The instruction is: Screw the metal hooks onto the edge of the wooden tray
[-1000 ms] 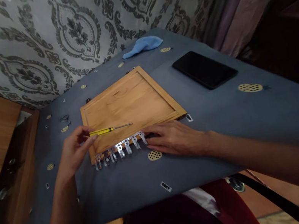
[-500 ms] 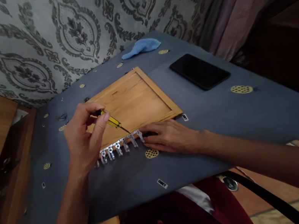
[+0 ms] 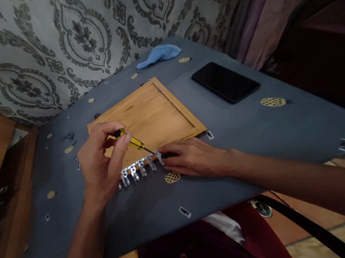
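My left hand [image 3: 100, 164] pinches a small screwdriver [image 3: 135, 143] with a yellow and black handle. Its thin shaft slants down to the right, and the tip meets the last hook at the right end of a silver hook rail [image 3: 141, 166]. Several metal hooks hang from this rail, along the near edge of a framed wooden board [image 3: 152, 112]. My left hand hides the rail's left end. The fingers of my right hand [image 3: 194, 157] close around the rail's right end at the board's edge; the fingertips are partly hidden.
Board and rail lie on a grey-blue table cover [image 3: 141, 219] with pineapple prints. A black phone [image 3: 226, 81] lies to the right, and a blue cloth [image 3: 159, 54] at the back. Small dark metal pieces [image 3: 67, 137] lie at the left. A patterned wall [image 3: 82, 33] rises behind.
My left hand has shifted right along the rail, bringing the screwdriver tip to the last hook. My right hand stays at the rail's end. The view has turned slightly.
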`<state>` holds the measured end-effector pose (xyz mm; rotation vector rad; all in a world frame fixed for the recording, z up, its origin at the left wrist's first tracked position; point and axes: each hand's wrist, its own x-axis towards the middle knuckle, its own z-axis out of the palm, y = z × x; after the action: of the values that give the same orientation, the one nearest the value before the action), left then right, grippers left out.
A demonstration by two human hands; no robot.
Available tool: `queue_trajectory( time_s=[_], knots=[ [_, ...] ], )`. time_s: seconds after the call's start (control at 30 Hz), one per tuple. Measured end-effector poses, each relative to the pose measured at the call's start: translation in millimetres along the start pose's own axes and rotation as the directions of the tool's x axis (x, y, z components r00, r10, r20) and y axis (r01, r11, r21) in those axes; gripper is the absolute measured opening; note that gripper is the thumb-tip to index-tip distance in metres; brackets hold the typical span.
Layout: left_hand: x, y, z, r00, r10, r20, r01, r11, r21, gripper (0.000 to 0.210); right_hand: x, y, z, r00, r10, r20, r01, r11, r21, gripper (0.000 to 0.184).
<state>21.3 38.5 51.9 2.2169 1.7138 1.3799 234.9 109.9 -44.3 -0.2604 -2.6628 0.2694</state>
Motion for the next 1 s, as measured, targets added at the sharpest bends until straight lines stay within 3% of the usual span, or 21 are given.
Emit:
queue_trajectory(
  time_s=[0.33, 0.73, 1.0],
  knots=[
    [-3, -2, 2.2, 1.0, -0.01, -0.013, 0.009, 0.997, -0.074, 0.01, -1, -1, 0, 1.0, 0.015, 0.013, -0.014, 1.0, -0.004, 0.025],
    [-8, -2, 2.1, 0.999, -0.004, -0.034, 0.003, 0.999, -0.043, 0.011, -1, -1, 1, 1.0, 0.004, -0.007, -0.004, 1.0, 0.002, 0.024],
    [-12, 1, 2.7, 0.995, 0.086, -0.049, -0.085, 0.996, 0.026, 0.015, -1, -1, 0, 1.0, -0.009, -0.007, 0.009, 1.0, -0.003, 0.029]
  ],
)
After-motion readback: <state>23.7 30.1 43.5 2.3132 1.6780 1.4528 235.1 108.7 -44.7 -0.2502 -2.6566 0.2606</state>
